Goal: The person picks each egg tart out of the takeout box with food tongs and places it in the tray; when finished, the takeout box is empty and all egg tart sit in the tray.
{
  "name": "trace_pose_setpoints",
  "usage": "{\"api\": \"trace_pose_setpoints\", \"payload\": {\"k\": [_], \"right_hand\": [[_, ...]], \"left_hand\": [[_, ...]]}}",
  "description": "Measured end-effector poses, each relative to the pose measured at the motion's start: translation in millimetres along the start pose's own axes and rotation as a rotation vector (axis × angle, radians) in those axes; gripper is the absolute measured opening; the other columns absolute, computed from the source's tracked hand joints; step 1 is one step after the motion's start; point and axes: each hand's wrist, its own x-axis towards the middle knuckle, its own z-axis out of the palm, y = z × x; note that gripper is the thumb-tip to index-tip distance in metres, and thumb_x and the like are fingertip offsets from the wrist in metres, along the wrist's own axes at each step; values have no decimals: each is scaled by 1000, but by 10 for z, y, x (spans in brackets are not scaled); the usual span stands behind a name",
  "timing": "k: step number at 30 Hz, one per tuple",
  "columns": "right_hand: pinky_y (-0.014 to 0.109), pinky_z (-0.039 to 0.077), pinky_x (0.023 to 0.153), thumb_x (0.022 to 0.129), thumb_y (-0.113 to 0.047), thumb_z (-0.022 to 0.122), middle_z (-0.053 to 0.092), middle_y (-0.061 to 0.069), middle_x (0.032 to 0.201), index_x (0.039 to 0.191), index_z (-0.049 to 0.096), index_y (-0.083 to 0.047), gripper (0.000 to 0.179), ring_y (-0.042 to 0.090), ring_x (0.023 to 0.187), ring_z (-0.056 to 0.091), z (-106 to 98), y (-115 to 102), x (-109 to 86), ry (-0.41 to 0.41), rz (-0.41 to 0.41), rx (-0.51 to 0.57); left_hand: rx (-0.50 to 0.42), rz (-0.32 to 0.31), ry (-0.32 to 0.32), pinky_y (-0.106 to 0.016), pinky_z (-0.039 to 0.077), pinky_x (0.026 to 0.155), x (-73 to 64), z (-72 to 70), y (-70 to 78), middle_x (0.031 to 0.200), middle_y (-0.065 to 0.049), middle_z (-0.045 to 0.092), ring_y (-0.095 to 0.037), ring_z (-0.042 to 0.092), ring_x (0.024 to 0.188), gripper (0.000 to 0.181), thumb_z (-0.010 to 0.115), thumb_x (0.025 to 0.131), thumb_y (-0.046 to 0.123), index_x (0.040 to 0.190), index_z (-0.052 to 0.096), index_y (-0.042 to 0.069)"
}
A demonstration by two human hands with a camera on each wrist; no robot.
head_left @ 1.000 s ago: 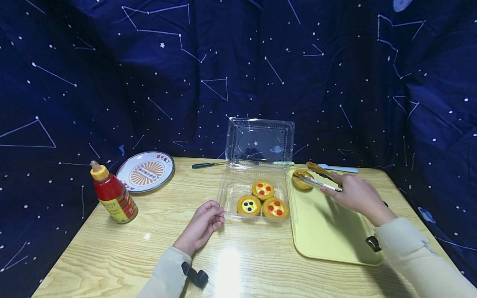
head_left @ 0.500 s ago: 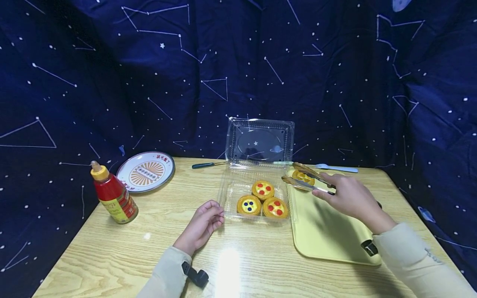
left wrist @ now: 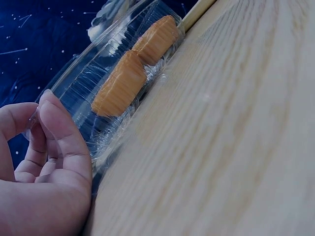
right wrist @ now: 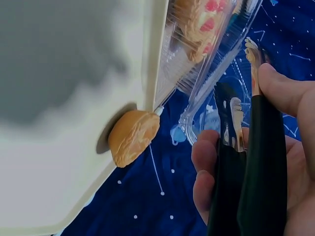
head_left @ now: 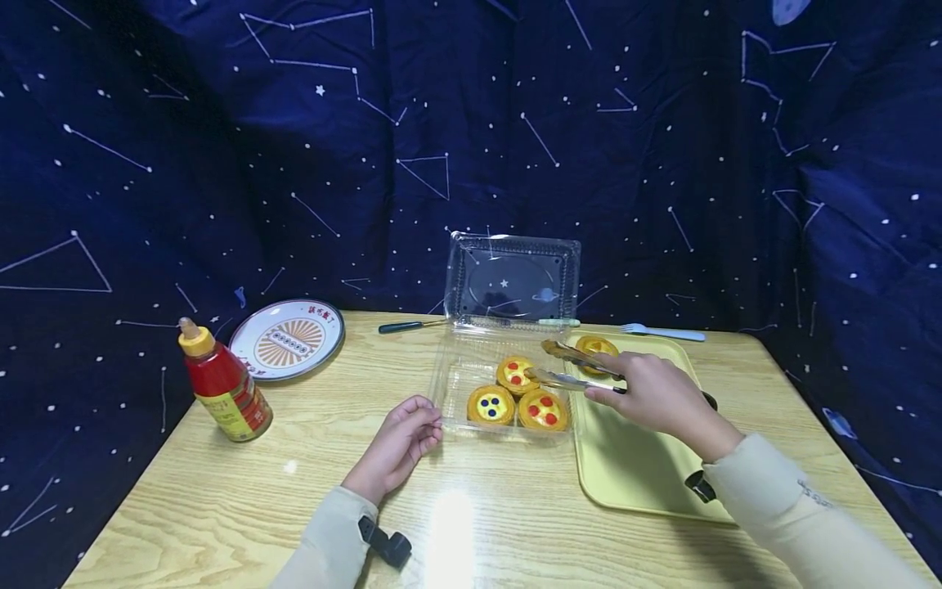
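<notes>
My left hand [head_left: 397,446] pinches the left rim of a clear plastic clamshell box [head_left: 462,372], whose lid [head_left: 508,282] stands raised behind it. Inside are a blue-dotted egg tart [head_left: 491,406] and two red-dotted ones, one in front [head_left: 543,411] and one behind [head_left: 513,370]. In my right hand [head_left: 651,393] are metal tongs with black handles [right wrist: 266,162]. Their tips are spread with nothing between them, reaching over the box's right side and overlapping the rear tart in the head view. Another tart [head_left: 598,347] lies at the far left corner of a yellow tray [head_left: 633,458].
A light blue fork [head_left: 666,332] lies behind the tray. Behind the box are a dark-green-handled tool [head_left: 403,326] and a pale green handle [head_left: 559,322]. To the left stand a red sauce bottle [head_left: 231,388] and a patterned plate [head_left: 287,337]. A starry curtain [head_left: 471,123] backs the table.
My right hand has moved left with the tongs, from the tart on the tray to over the box's right side. That tart stays on the tray. My left hand keeps its place.
</notes>
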Motion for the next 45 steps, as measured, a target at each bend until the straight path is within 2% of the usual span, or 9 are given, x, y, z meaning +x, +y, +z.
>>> {"api": "trace_pose_setpoints", "payload": {"k": [4,9,17,24,31,38,45], "right_hand": [[55,52,71,87,-51,71,69,15,118,132,63,-11,60,39,98,66,39,-39,38,-16,-13,-10],[55,52,72,87,-50,71,68,16,119,132,63,-10,61,38,96,67,77,-81,81,-47,-8,-22],[44,48,56,87,-50,71,69,16,114,133,63,-15,59,26,78,64,104,-144,155,-99,2,-68],[50,52,62,87,-51,71,68,16,118,132,63,-12,60,34,90,67,115,-202,224,-120,9,-76],[51,54,64,87,-51,71,68,12,119,131,64,-10,61,36,96,66,109,-247,248,-168,12,-93],[46,52,56,86,-51,72,71,9,108,128,65,-10,59,31,86,67,103,-287,300,-179,-4,-138],[47,54,60,85,-53,72,70,6,105,126,66,-10,59,29,90,66,106,-323,335,-197,19,-153]], "left_hand": [[0,7,2,-17,50,62,1,3,-3,85,-2,58,-10,60,73,7,56,97,7,92,54,10],[2,9,-11,-18,50,62,0,8,-6,85,-2,58,-10,60,73,7,58,96,8,91,53,10],[8,10,-17,-17,49,62,3,-5,-12,85,-2,58,-10,60,73,8,57,97,7,90,53,10],[-2,6,-10,-17,49,61,-11,-13,19,85,-2,57,-10,60,72,7,58,96,8,92,53,10],[-11,-1,-26,-17,49,62,-8,4,6,85,-2,57,-10,60,72,7,57,97,7,91,53,9],[-13,-4,5,-17,50,61,-2,-12,-19,84,-2,58,-10,60,71,8,57,96,6,90,53,9],[-11,-1,-13,-17,50,61,-10,4,-5,85,-3,57,-10,60,72,9,56,97,5,89,54,10]]}}
